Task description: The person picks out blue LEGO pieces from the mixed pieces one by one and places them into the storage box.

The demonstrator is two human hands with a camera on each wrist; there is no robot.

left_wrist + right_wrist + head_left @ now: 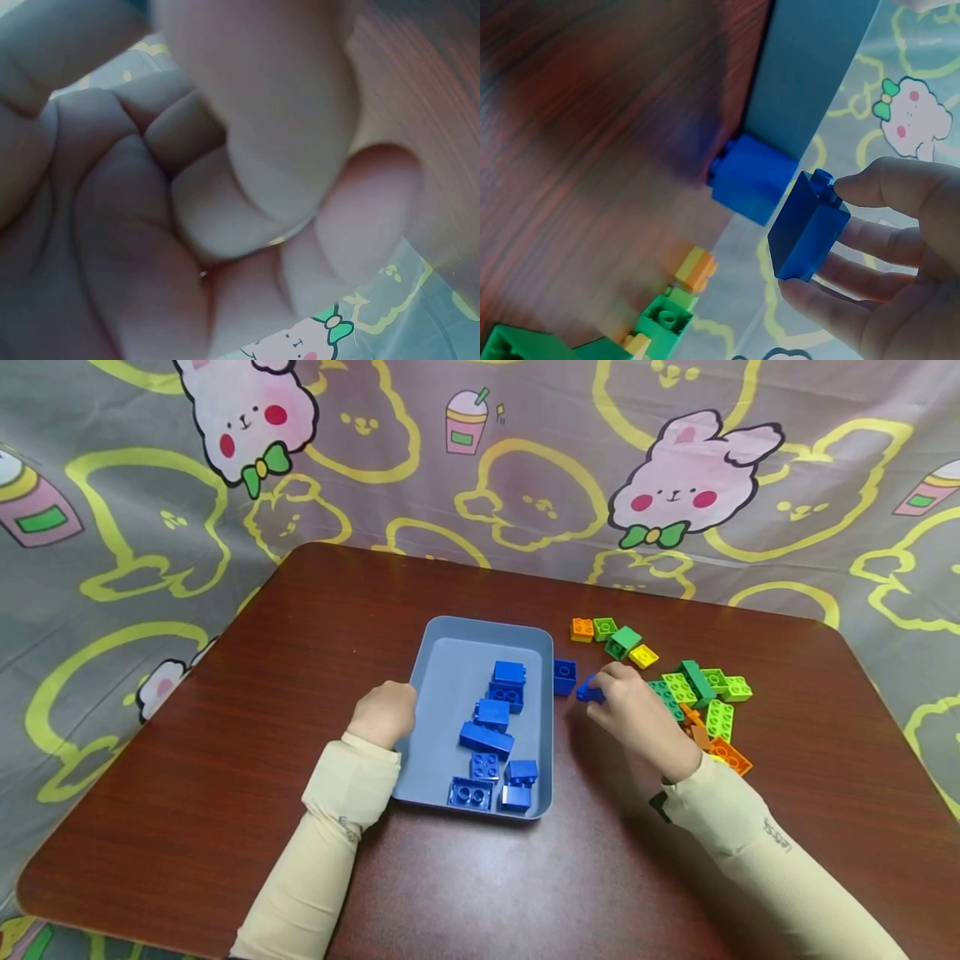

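Note:
My right hand (633, 714) pinches a blue toy brick (810, 229) between thumb and fingertips, a little right of the tray. Just beyond it, another blue brick (565, 677) stands against the outside of the tray's right wall. At the left side of the blue-grey tray (442, 693), my left hand (384, 714) grips the rim with curled fingers; the fingers (277, 135) fill the left wrist view and hide most of the contact. Several blue bricks (486, 739) lie inside the tray, mostly along its right half.
Right of my right hand lies a loose group of green bricks (697, 683) and orange bricks (731, 756). Farther back are an orange brick (582, 629), a dark green brick (624, 642) and a yellow brick (643, 656). A patterned curtain (525, 518) hangs behind the brown table (465, 877).

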